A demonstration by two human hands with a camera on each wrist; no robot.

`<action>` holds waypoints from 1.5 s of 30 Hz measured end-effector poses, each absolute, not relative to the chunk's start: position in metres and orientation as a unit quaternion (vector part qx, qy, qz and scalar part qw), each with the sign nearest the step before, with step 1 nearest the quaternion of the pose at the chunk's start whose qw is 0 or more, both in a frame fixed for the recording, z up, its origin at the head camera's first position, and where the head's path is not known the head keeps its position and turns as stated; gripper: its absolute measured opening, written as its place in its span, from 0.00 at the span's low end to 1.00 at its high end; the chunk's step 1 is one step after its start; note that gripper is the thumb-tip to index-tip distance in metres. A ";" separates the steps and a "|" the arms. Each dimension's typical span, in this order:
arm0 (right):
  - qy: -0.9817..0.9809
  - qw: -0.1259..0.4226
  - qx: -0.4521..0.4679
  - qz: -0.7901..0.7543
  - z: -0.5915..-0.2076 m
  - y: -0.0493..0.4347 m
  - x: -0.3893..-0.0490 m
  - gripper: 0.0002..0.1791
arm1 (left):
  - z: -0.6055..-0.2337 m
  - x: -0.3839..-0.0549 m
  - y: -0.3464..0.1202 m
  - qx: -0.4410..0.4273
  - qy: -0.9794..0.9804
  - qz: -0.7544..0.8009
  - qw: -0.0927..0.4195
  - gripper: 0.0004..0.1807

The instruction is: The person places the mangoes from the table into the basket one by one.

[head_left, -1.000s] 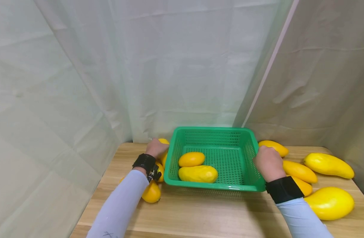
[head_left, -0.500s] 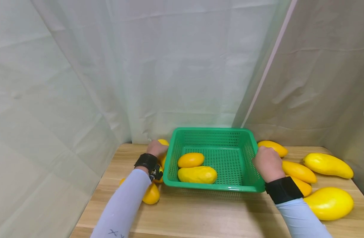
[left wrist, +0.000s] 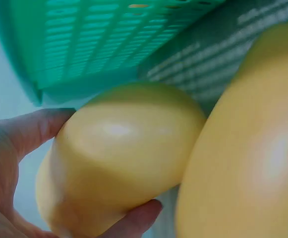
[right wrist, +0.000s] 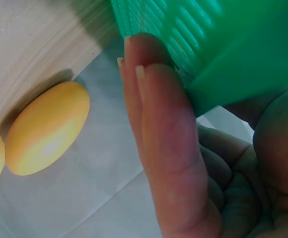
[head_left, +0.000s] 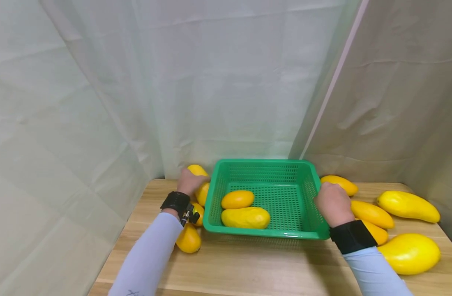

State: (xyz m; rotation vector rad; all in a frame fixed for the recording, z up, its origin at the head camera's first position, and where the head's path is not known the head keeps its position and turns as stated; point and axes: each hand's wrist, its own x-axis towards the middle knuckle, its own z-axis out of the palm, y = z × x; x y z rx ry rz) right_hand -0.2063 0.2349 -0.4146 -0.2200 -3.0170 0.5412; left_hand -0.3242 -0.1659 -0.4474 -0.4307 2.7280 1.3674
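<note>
My left hand grips a yellow mango just left of the green plastic basket. In the left wrist view its thumb and fingers stand on two sides of the mango, beside the basket's wall. A second mango lies close by. My right hand holds the basket's right rim, with fingers against the outer wall in the right wrist view. Inside the basket, a small orange-yellow mango and a longer papaya-like yellow fruit lie at the left.
More yellow fruits, such as this mango, lie beneath and beside my left forearm. Right of the basket are several others, among them a large yellow fruit and a long one. A pale curtain hangs behind the wooden table.
My left hand has shifted a little left and away from the basket, the mango moving with it. Another mango beside the basket now shows more. The right hand and basket stay put.
</note>
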 end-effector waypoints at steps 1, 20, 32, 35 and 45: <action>-0.981 0.035 -0.072 0.176 -0.415 0.235 -0.206 0.08 | -0.445 -0.324 -0.167 -0.136 0.883 0.448 0.019 0.56; -0.981 0.040 -0.071 0.178 -0.412 0.234 -0.205 0.08 | -0.394 -0.308 -0.167 -0.098 0.918 0.363 -0.127 0.59; -0.981 0.041 -0.070 0.178 -0.413 0.234 -0.206 0.09 | -0.368 -0.301 -0.126 0.020 0.884 0.415 -0.213 0.58; -0.981 0.042 -0.070 0.177 -0.412 0.235 -0.206 0.10 | -0.365 -0.301 -0.112 0.060 0.881 0.414 -0.221 0.58; -0.980 0.039 -0.067 0.182 -0.413 0.236 -0.205 0.09 | -0.367 -0.303 -0.068 0.168 0.887 0.368 -0.221 0.56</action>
